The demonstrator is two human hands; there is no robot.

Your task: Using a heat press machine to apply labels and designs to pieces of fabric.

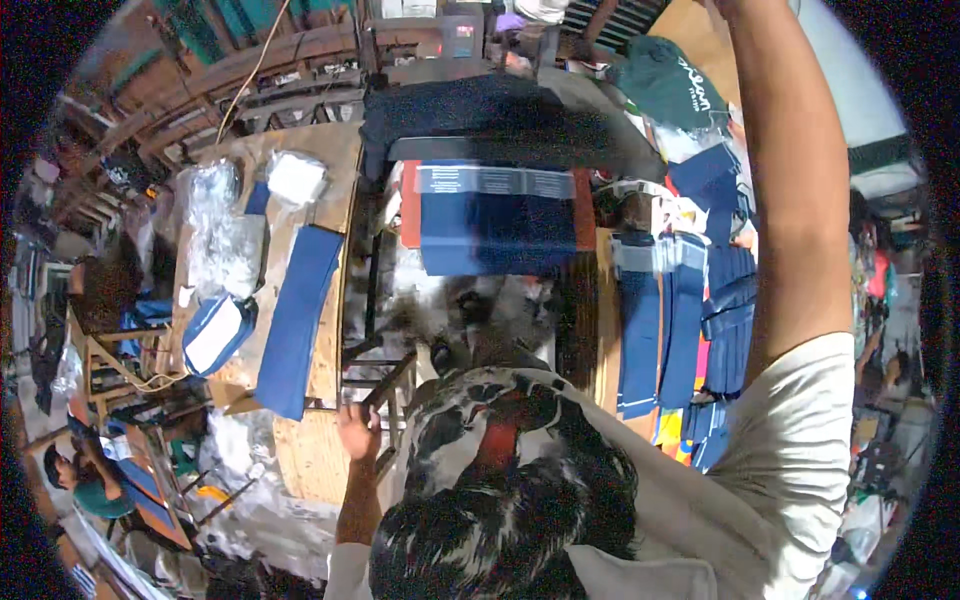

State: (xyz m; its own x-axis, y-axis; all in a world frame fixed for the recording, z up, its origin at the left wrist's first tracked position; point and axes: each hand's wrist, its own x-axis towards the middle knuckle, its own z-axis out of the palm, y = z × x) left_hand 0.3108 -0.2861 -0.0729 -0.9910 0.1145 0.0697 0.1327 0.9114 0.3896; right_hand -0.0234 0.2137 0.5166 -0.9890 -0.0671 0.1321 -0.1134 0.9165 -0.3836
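Your left hand, fingers apparently apart, sits near seven o'clock while your right hand is out of sight past one, grip impossible to tell, seemingly in a reach, so working the navy cloth at twelve calls for drawing that hand in.

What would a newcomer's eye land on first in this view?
Probably the raised right arm, which fills the right side up to the top edge, its hand out of view. Next would be the dark-blue cloth over a reddish board just above centre, a pale band along its far edge. Dark hair fills the lower middle, with the left hand to its left.
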